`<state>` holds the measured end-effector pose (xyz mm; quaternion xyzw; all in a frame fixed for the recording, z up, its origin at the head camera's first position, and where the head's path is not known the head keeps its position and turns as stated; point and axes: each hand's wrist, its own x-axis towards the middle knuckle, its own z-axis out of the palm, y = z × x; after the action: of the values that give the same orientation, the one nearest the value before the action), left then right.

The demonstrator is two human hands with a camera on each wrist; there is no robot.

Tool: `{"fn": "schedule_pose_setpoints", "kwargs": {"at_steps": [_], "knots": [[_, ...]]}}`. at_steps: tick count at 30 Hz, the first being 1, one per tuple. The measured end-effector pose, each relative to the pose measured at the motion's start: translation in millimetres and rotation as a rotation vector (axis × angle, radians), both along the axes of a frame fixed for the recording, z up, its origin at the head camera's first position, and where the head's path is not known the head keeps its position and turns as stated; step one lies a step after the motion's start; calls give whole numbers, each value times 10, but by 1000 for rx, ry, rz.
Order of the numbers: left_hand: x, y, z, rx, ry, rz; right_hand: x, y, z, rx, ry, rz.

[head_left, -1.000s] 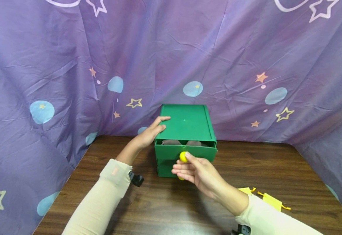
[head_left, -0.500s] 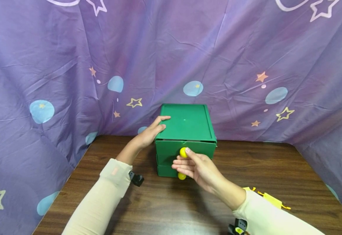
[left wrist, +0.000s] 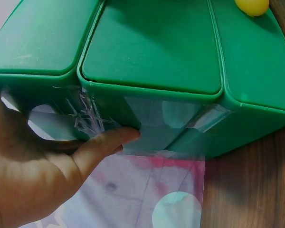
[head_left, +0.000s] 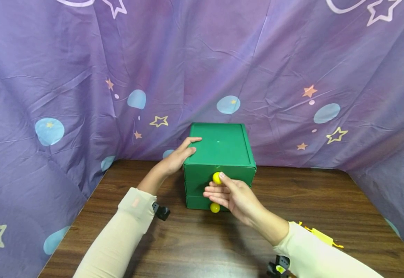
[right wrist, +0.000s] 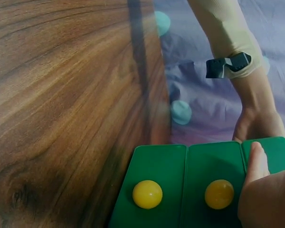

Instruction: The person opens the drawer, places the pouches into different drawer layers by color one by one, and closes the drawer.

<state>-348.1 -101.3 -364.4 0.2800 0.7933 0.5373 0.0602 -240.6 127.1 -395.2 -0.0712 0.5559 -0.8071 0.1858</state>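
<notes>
A green drawer box (head_left: pixel 219 144) with stacked drawers stands on the table, its drawer fronts flush. My left hand (head_left: pixel 178 157) rests against its left side, fingertips over the top edge. In the left wrist view, the thumb of that left hand (left wrist: pixel 42 171) lies along the taped side wall. At the front, the thumb of my right hand (head_left: pixel 238 199) touches the top drawer's yellow ball knob (head_left: pixel 217 178), with the other fingers stretched out below it. A lower yellow knob (head_left: pixel 215 208) shows beneath. In the right wrist view, the right hand (right wrist: pixel 268 199) covers the top knob.
A yellow cloth piece with cords, like a small pouch (head_left: pixel 321 236), lies on the brown wooden table (head_left: pixel 195 243), partly hidden by my right sleeve (head_left: pixel 313 251). A purple patterned curtain (head_left: pixel 274 77) hangs close behind the box.
The top drawer has slid inward until flush, hiding the greyish things inside it. My right hand has moved forward with the knob, while the left hand has stayed in place.
</notes>
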Motion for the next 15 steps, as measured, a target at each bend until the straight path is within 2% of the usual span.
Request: {"fn": "schedule_pose_setpoints", "kwargs": {"at_steps": [7, 15], "knots": [[6, -4, 16, -27, 2, 9, -5, 3, -11, 10, 4, -7], [4, -2, 1, -13, 0, 2, 8, 5, -19, 46, 15, -26]]}}
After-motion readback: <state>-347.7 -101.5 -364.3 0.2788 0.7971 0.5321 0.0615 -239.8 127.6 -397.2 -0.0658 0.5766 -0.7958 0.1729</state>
